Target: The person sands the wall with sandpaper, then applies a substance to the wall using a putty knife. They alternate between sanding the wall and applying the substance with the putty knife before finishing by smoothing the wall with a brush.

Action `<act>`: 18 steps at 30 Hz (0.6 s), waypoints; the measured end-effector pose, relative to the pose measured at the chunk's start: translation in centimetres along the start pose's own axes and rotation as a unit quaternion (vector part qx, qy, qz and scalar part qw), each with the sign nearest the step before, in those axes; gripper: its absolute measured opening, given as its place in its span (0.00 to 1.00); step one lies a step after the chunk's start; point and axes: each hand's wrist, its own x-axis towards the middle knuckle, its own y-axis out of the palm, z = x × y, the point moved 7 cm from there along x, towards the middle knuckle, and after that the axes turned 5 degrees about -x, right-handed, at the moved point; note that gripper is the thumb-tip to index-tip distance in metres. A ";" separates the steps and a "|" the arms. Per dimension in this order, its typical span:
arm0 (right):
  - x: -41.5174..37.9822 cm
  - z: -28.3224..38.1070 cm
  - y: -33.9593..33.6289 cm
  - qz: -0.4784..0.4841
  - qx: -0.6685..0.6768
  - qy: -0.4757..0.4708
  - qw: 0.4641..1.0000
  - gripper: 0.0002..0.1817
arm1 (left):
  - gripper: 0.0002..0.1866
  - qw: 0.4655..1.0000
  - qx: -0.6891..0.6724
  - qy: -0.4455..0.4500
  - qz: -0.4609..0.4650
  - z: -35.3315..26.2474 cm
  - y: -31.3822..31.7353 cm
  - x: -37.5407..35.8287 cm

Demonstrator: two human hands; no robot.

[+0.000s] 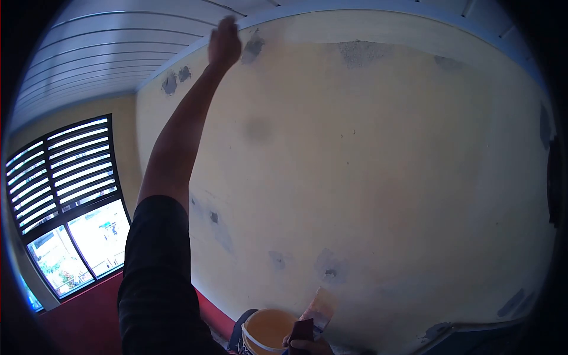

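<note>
The left hand [225,40] reached high up the pale yellow plastered wall [367,177], pressed near a grey patch of filler [253,47] under the ceiling — whether its fingers clenched anything could not be told. The right hand [307,345] gripped a round orange tub [267,332] and a dark scraper [303,331] low down. It looked like patching — the next stroke would need even pressure.

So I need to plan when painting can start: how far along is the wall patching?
Several grey filler patches already dot the yellow wall, high and low. In hand: the left hand is pressed against the wall near the ceiling, beside a patch, while the right hand holds a scraper at an orange tub. Left: nothing is painted over, and patches remain bare.
</note>
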 end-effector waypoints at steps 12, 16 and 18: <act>-1.7 3.1 2.2 -0.010 0.029 -0.021 0.999 0.24 | 0.20 0.922 0.120 0.205 0.307 -2.5 -1.7 -17.9; -2.7 3.2 2.7 -0.019 0.014 -0.026 0.999 0.24 | 0.19 0.920 0.224 0.151 0.285 4.8 -7.0 -19.9; -2.1 1.5 1.3 -0.019 0.002 -0.004 1.000 0.24 | 0.19 0.957 0.219 0.083 0.169 5.6 -8.3 -15.3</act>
